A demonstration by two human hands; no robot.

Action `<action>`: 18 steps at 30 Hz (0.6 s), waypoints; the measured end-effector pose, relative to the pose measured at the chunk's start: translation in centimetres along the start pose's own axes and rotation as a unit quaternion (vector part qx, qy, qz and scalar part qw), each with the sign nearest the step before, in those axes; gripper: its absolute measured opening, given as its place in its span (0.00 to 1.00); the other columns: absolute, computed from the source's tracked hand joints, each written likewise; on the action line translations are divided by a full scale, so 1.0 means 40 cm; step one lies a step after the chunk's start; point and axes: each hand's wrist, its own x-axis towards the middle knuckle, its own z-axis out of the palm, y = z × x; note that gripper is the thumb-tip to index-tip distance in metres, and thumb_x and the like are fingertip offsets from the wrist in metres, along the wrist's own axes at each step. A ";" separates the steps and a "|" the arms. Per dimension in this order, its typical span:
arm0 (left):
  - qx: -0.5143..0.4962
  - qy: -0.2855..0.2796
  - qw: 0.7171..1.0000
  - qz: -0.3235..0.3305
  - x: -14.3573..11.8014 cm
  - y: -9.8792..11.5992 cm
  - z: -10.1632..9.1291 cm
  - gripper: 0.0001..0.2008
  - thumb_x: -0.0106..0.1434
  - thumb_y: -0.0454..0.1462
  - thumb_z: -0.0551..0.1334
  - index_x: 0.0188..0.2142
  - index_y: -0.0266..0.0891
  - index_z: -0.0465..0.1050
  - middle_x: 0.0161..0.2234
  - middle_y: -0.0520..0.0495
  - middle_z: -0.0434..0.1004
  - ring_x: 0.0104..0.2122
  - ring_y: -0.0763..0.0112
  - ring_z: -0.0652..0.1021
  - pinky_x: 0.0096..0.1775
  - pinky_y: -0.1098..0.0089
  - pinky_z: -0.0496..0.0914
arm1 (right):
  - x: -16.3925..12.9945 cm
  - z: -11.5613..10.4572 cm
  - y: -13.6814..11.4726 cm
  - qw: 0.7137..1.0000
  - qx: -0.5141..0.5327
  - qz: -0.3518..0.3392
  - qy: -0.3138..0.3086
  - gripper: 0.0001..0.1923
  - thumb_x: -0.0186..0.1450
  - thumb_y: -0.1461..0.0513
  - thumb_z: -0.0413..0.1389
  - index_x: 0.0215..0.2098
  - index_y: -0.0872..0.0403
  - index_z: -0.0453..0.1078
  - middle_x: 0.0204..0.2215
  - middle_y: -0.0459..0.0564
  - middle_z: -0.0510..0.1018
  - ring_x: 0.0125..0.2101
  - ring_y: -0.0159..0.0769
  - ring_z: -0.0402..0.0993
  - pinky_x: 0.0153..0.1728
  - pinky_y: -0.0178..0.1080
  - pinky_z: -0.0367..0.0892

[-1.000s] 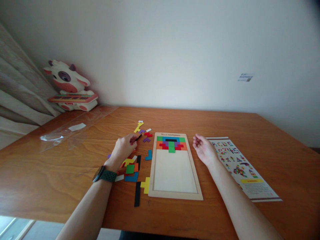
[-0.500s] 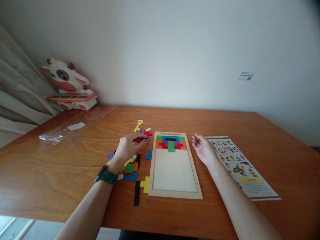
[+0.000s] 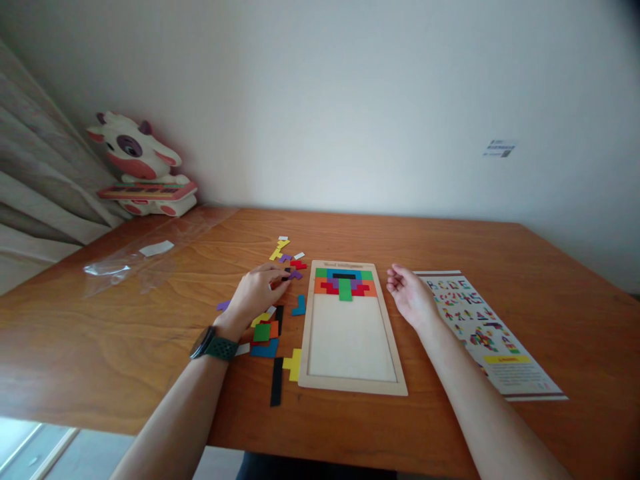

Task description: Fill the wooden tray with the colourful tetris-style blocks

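1. Between the left hand [image 3: 257, 291] and the right hand [image 3: 410, 293], the tray [image 3: 353, 385] looks like wood, smooth and matt.
2. Near the left hand, the flat pieces [image 3: 261, 332] look smooth and mostly matt, as if painted; their inner material I cannot tell.
3. Under both hands, the surface [image 3: 450, 247] shows wood grain, with a soft shine.
4. Just behind the left hand, the watch strap [image 3: 221, 347] seems to be matt rubber with small holes.
5. Beside the right hand, the printed sheet [image 3: 487, 327] looks like smooth paper.
6. Farther beyond the left hand are a glossy, wrinkled, transparent plastic bag [image 3: 107, 269], a smooth plastic toy [image 3: 143, 172] and a folded cloth curtain [image 3: 50, 167].
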 end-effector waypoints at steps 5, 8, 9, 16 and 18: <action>-0.028 0.000 0.997 -0.067 0.005 -0.010 -0.025 0.17 0.61 0.53 0.64 0.37 0.45 0.83 0.40 0.49 0.84 0.38 0.64 0.82 0.42 0.69 0.74 | 0.003 -0.003 0.001 1.000 0.001 0.000 0.001 0.07 0.55 0.68 0.66 0.27 0.54 0.72 0.23 0.43 0.77 0.22 0.24 0.68 0.21 0.24 0.67; -0.013 0.030 0.992 -0.123 0.005 -0.040 -0.037 0.18 0.61 0.54 0.63 0.38 0.44 0.82 0.36 0.48 0.85 0.34 0.64 0.82 0.38 0.69 0.74 | 0.005 -0.005 0.004 1.000 -0.002 -0.002 -0.002 0.07 0.55 0.68 0.66 0.27 0.54 0.72 0.24 0.44 0.77 0.22 0.24 0.69 0.21 0.24 0.68; 0.000 0.030 0.991 -0.130 0.005 -0.051 -0.039 0.18 0.62 0.53 0.63 0.38 0.44 0.82 0.35 0.48 0.85 0.34 0.64 0.81 0.37 0.69 0.73 | 0.006 -0.006 0.004 1.000 -0.004 -0.003 -0.003 0.07 0.54 0.67 0.67 0.27 0.54 0.72 0.24 0.44 0.77 0.22 0.24 0.69 0.21 0.24 0.68; 0.004 -0.056 0.992 -0.113 -0.004 -0.055 -0.103 0.17 0.62 0.52 0.62 0.37 0.43 0.82 0.33 0.50 0.84 0.33 0.66 0.81 0.35 0.71 0.72 | 0.010 -0.009 0.008 1.000 -0.011 -0.008 -0.010 0.09 0.52 0.67 0.68 0.27 0.54 0.72 0.24 0.43 0.76 0.22 0.24 0.70 0.21 0.24 0.68; -0.004 -0.134 0.986 -0.096 -0.016 -0.038 -0.145 0.18 0.62 0.52 0.61 0.38 0.42 0.82 0.34 0.49 0.84 0.33 0.66 0.81 0.36 0.72 0.72 | 0.009 -0.009 0.009 1.000 -0.009 -0.009 -0.009 0.09 0.52 0.67 0.68 0.27 0.55 0.72 0.23 0.43 0.76 0.22 0.23 0.70 0.21 0.24 0.68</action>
